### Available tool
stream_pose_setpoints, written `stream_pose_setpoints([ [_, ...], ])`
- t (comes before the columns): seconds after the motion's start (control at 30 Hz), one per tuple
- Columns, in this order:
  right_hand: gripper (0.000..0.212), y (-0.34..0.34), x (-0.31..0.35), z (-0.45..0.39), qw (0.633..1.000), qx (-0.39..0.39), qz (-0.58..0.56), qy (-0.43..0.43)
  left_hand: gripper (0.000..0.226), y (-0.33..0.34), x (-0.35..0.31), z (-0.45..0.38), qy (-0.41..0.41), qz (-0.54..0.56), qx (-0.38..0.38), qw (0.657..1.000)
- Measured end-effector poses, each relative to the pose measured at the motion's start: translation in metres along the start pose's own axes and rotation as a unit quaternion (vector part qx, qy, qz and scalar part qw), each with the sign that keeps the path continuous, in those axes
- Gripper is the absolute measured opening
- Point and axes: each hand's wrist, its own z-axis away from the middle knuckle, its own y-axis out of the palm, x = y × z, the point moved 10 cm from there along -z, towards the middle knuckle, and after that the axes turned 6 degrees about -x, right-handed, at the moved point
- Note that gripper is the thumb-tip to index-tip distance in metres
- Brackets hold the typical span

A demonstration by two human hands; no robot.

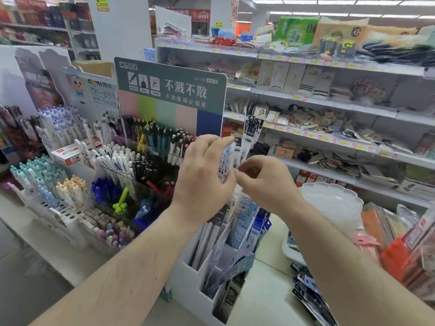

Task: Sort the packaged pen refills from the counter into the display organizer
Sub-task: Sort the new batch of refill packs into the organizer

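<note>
Two hands hold packaged pen refills (237,149) upright above a white display organizer (188,281). The left hand (202,170) grips the bunch; the right hand (263,180) pinches one pack beside a pen display (169,95).

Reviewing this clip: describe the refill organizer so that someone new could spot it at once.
Find the big grey-green sign over the pen racks. Directly below the person's raised hands stands the white organizer, a stepped card box with slanted slots. Unlike the pen racks beside it, it holds flat refill packs, not loose pens.
</note>
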Motion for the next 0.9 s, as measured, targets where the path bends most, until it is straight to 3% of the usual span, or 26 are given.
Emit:
stream_pose_setpoints([
  [0.13,0.007,-0.025,-0.033,0.034,0.999,-0.013,-0.04,0.004,0.046,0.028,-0.055,0.033,0.046,0.065,0.056,0.995],
  [0.27,0.008,-0.052,-0.09,0.073,0.998,-0.011,-0.048,0.038,0.049,0.083,-0.076,0.089,-0.016,0.152,0.159,0.975],
  [0.43,0.023,-0.084,-0.201,0.142,0.982,-0.024,-0.035,0.185,0.045,0.16,-0.101,0.181,-0.083,0.191,0.287,0.935],
  [0.53,0.016,-0.084,-0.251,0.18,0.965,-0.008,0.005,0.262,0.047,0.204,-0.109,0.222,-0.116,0.182,0.362,0.907],
  [0.6,0.006,-0.075,-0.278,0.205,0.951,0.046,0.064,0.298,0.049,0.226,-0.11,0.244,-0.137,0.168,0.402,0.89],
  [0.73,0.07,-0.052,-0.317,0.272,0.888,0.201,0.28,0.304,0.048,0.244,-0.1,0.281,-0.176,0.142,0.441,0.869],
  [0.83,0.123,-0.041,-0.341,0.304,0.852,0.238,0.322,0.338,0.052,0.25,-0.088,0.314,-0.207,0.108,0.493,0.838],
  [0.9,0.148,-0.03,-0.354,0.305,0.837,0.25,0.334,0.354,0.051,0.252,-0.084,0.333,-0.231,0.102,0.514,0.82],
])
